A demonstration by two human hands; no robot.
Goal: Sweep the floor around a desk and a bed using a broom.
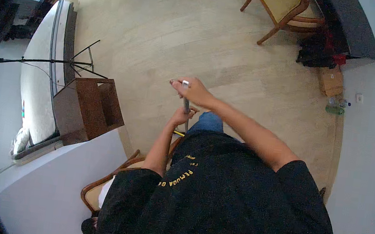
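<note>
A slim grey pole (186,105) with a white end stands in front of my body, seen nearly end-on. My right hand (196,91) is closed around its upper part, just by the white tip. Lower down, my left hand (181,117) grips the same shaft, close to my jeans (211,122). Below the left hand the pole runs on beside my leg, and its far end is hidden by my black shirt (227,193). A short yellow strip (179,133) shows near the pole; I cannot tell what it belongs to.
A brown wooden cabinet (85,110), a black stand (87,65) and a mattress (38,76) are on the left. A padded chair (96,190) is close behind my left arm. At the upper right are another chair (280,5), a cardboard box (332,82) and plastic bottles (334,109).
</note>
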